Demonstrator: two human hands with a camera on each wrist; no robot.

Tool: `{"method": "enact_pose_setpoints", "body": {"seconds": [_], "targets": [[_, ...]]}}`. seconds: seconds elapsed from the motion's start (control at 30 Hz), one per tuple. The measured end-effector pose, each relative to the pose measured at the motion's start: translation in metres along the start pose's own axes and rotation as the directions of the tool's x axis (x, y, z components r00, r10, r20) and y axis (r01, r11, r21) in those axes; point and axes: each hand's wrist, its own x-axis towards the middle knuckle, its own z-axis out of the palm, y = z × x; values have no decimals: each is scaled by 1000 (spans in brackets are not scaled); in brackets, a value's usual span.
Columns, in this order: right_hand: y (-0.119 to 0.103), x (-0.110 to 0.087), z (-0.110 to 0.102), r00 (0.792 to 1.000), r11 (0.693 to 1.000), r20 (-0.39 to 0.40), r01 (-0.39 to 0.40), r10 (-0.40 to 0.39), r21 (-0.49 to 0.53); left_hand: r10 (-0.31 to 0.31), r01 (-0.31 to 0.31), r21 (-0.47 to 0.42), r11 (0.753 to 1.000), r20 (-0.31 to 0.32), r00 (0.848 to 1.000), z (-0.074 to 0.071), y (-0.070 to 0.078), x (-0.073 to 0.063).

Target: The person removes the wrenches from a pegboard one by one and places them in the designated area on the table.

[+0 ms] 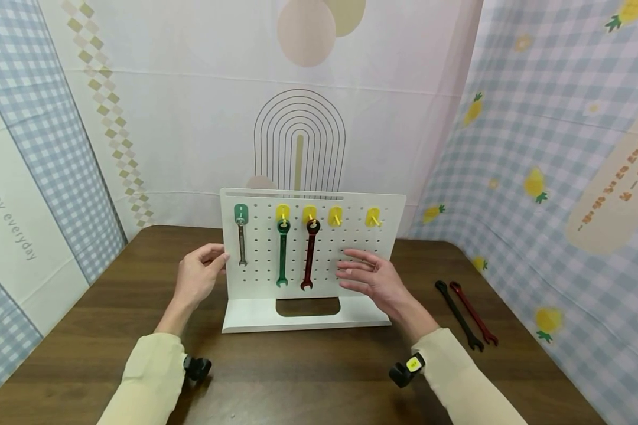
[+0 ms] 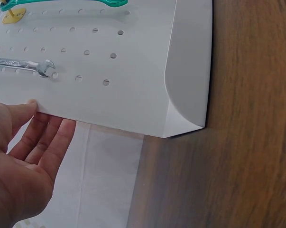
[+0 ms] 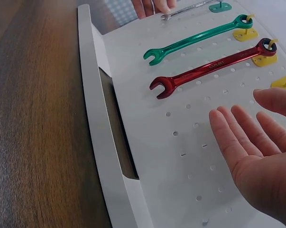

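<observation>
A white pegboard stands upright on the table. My left hand grips its left edge, thumb on the front and fingers behind, as the left wrist view shows. From its hooks hang a small silver wrench, a green wrench and a red wrench. My right hand is in front of the board's right half, fingers extended and holding nothing; whether it touches the board I cannot tell. Two yellow hooks at the right, one of them a yellow hook, bear no wrench.
On the table to the right lie a black wrench and another red wrench, side by side. The board's base has a cut-out in its middle. Patterned cloths hang behind and at both sides.
</observation>
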Motion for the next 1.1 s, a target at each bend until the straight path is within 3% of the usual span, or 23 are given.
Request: {"method": "enact_pose_setpoints", "body": {"seconds": [1.1], "targets": [[1, 14, 23, 998, 999, 44, 51, -51, -1, -13, 13, -24, 1000, 3, 1000, 1, 0, 0]]}}
